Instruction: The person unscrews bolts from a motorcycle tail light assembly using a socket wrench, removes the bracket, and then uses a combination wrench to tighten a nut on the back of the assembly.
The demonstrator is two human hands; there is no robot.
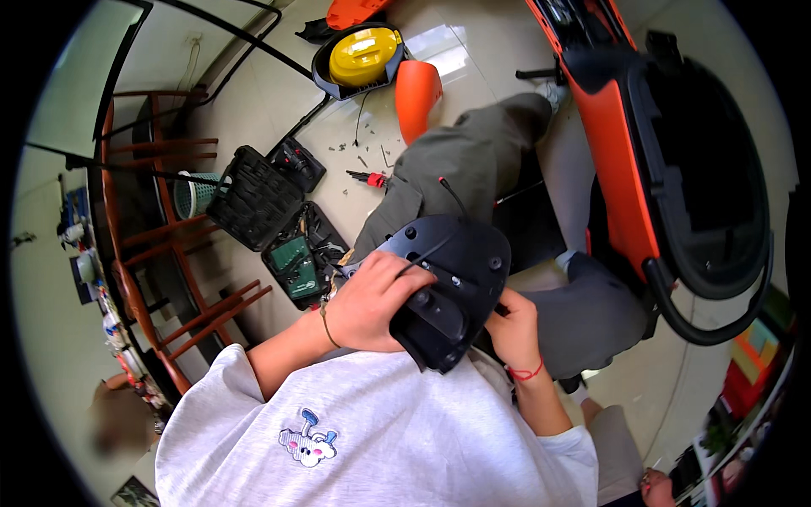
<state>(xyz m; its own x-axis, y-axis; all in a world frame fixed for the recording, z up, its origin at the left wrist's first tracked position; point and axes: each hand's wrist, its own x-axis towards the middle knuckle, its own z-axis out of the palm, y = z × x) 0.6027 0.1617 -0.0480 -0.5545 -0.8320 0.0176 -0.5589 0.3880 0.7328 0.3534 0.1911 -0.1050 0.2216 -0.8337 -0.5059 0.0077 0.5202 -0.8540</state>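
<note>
A black plastic panel (460,262) with bolts and round holes lies across my lap, tilted, close to my shirt. Over its left side my left hand (372,300) is closed, thumb and fingers gripping the edge. By the panel's right edge is my right hand (515,328), its fingers curled against it; the fingertips are partly hidden, and I cannot make out what they hold. A thin black cable (454,196) with a red tip rises from the panel's far edge.
An orange and black scooter (621,169) stands at the right. To the left lie an open tool case (258,198) and a red-handled tool (367,178). Beyond are loose screws, an orange cover (416,97) and a yellow helmet (365,57) in a dark tub. Other people are at both sides.
</note>
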